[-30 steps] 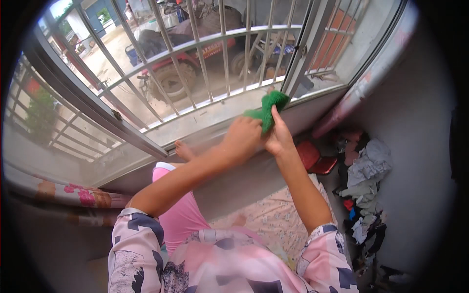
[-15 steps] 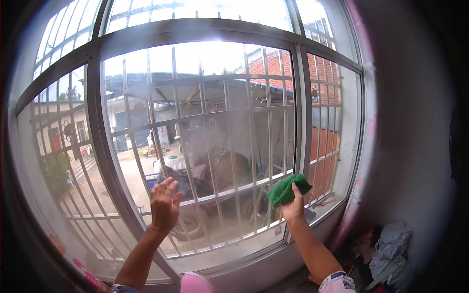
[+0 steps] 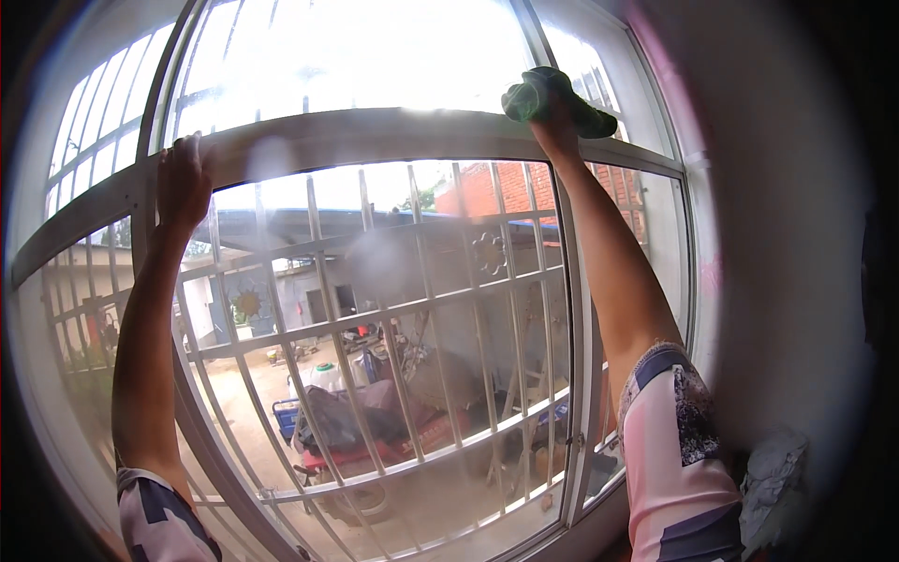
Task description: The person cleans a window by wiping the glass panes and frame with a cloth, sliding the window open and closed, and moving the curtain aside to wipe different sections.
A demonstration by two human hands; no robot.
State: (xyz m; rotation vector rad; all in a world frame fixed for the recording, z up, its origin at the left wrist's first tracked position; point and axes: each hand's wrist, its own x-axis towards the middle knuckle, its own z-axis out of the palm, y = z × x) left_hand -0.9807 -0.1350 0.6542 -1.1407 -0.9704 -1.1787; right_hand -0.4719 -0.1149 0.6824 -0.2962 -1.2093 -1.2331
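Observation:
Both my arms are raised against a large window with a grey metal frame (image 3: 375, 131). My right hand (image 3: 557, 136) is closed around a green cloth (image 3: 573, 105), bunched at the top right where the crossbar meets an upright. The cloth covers most of those fingers. At the left end of the crossbar, my left hand (image 3: 184, 185) grips the frame, its fingers curled over the bar's upper edge. Below the bar, the middle glass pane (image 3: 389, 267) looks hazy, with cloudy smears.
Metal security bars (image 3: 323, 281) stand outside the glass. Beyond them are a yard with a covered vehicle (image 3: 365, 417) and a red brick wall (image 3: 473, 190). Pale crumpled fabric (image 3: 775, 473) lies at the lower right, beside a plain wall (image 3: 782, 281).
Both hands have risen from the lower part of the window to the crossbar. The green cloth went up with my right hand; my left hand has taken hold of the frame.

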